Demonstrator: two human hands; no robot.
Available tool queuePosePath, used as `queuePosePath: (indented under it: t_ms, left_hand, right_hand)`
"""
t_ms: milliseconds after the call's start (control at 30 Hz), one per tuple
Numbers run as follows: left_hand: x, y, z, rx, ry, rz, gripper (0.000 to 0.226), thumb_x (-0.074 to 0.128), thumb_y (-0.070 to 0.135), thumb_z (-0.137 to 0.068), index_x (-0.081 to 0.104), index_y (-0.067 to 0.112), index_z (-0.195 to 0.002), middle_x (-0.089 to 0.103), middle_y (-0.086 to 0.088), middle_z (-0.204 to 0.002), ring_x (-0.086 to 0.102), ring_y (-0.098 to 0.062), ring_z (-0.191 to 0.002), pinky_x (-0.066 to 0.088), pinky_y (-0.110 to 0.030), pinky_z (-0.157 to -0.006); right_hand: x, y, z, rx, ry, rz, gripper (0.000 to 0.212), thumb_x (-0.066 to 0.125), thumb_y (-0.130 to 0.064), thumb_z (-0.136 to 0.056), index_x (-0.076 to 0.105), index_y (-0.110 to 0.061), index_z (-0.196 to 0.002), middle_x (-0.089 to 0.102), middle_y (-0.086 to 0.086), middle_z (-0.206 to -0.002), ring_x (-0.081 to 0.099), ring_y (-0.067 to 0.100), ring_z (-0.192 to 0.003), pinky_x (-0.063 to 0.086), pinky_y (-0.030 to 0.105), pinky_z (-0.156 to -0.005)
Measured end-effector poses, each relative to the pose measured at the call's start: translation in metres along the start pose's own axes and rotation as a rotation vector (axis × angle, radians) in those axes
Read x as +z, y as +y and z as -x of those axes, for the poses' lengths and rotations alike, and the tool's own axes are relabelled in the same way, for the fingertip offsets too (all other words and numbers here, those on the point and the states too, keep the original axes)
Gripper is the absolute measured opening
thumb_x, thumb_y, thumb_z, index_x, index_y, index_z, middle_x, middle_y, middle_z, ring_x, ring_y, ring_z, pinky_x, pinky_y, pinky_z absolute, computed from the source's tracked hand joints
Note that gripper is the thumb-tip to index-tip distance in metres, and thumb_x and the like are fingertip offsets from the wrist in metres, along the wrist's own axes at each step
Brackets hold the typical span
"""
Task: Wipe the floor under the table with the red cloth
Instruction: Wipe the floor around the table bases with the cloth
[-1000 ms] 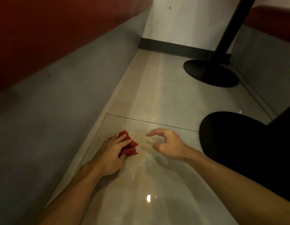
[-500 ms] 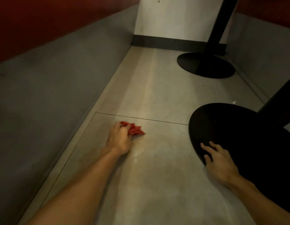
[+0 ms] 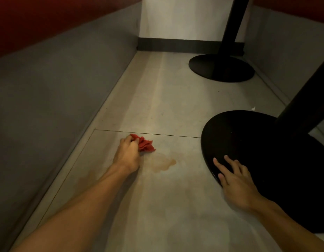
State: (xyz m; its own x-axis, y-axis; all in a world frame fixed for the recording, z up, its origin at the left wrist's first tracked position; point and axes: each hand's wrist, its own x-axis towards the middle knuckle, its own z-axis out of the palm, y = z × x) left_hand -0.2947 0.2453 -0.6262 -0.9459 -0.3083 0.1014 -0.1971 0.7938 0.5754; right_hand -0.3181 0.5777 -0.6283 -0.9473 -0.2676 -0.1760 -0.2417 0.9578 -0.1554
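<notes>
The wiping step is in progress. The left hand (image 3: 127, 153) is gripping the crumpled red fabric cloth (image 3: 145, 145), with its fingers curled round the bunched material, and is pressing it onto the pale grey tiled floor (image 3: 157, 99). The cloth is lying just short of the thin dark tile joint (image 3: 166, 135), and most of its folds are projecting past the knuckles toward the right.

The right hand (image 3: 235, 182) is holding nothing. Its fingers are lying straight and spread, resting flat on the near edge of the round black metal table base (image 3: 275, 160), apparently bracing the body. The two hands are sitting well apart, and the cloth is touching the left hand only.

An irregular brownish wet stain (image 3: 161, 163) is lying on the floor just beside the cloth, on the side nearer the person and between the two hands. By judgement, the next move is calling for the cloth to be drawn back and to the right across this stain, under firm downward pressure. The floor beyond the joint, toward the far wall, is probably also awaiting a pass.
</notes>
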Motion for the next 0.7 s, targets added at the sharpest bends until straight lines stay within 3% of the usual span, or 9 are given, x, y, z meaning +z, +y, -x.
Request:
queuePosePath:
  t_ms: [100, 167, 433, 533, 600, 700]
  left_hand:
    - [0.029, 0.04, -0.006, 0.047, -0.034, -0.026, 0.047, 0.055, 0.009, -0.086, 0.052, 0.012, -0.133, 0.046, -0.009, -0.136, 0.039, -0.027, -0.125, 0.029, -0.028, -0.11]
    - [0.05, 0.066, 0.0, 0.124, -0.065, -0.025, 0.053, 0.055, 0.01, -0.086, 0.047, 0.014, -0.138, 0.041, -0.012, -0.142, 0.035, -0.029, -0.128, 0.02, -0.022, -0.109]
    - [0.078, 0.084, 0.037, 0.381, -0.175, -0.033, 0.052, 0.052, 0.012, -0.091, 0.043, 0.021, -0.141, 0.037, -0.005, -0.149, 0.03, -0.021, -0.137, 0.017, -0.02, -0.113]
    - [0.077, 0.081, 0.026, 0.377, -0.177, -0.032, 0.053, 0.053, 0.011, -0.091, 0.043, 0.021, -0.142, 0.036, -0.005, -0.151, 0.031, -0.02, -0.139, 0.011, -0.012, -0.11]
    - [0.078, 0.089, 0.012, 0.34, -0.17, -0.021, 0.052, 0.054, 0.009, -0.09, 0.044, 0.017, -0.141, 0.036, -0.009, -0.151, 0.032, -0.022, -0.139, 0.012, -0.013, -0.111]
    - [0.083, 0.11, -0.008, 0.318, -0.187, 0.021, 0.049, 0.053, 0.002, -0.088, 0.05, 0.013, -0.136, 0.042, -0.012, -0.147, 0.037, -0.028, -0.136, 0.024, -0.025, -0.109]
  right_hand:
    - [-0.002, 0.003, 0.0, -0.009, -0.012, -0.027, 0.049, 0.021, -0.038, -0.103, 0.005, -0.043, -0.15, 0.001, -0.004, -0.162, -0.004, 0.024, -0.147, 0.004, 0.041, -0.12]
    - [-0.002, 0.005, -0.001, -0.006, -0.009, -0.043, 0.049, 0.022, -0.039, -0.103, 0.007, -0.044, -0.15, 0.001, -0.005, -0.162, -0.004, 0.023, -0.147, 0.003, 0.041, -0.119]
    - [0.003, 0.005, -0.001, -0.002, 0.016, -0.09, 0.05, 0.025, -0.039, -0.103, 0.009, -0.046, -0.149, 0.001, -0.006, -0.162, -0.004, 0.023, -0.147, 0.001, 0.041, -0.119]
    - [0.004, 0.008, -0.002, -0.019, 0.014, -0.115, 0.049, 0.025, -0.039, -0.103, 0.01, -0.046, -0.149, 0.002, -0.006, -0.161, -0.005, 0.022, -0.147, 0.001, 0.041, -0.119]
    - [0.004, 0.009, -0.003, -0.03, 0.012, -0.125, 0.049, 0.026, -0.038, -0.102, 0.012, -0.046, -0.149, 0.003, -0.006, -0.161, -0.004, 0.023, -0.146, 0.0, 0.041, -0.119]
    - [0.003, 0.009, -0.004, -0.031, 0.01, -0.145, 0.05, 0.028, -0.038, -0.102, 0.013, -0.046, -0.149, 0.003, -0.006, -0.161, -0.004, 0.022, -0.146, 0.001, 0.041, -0.119]
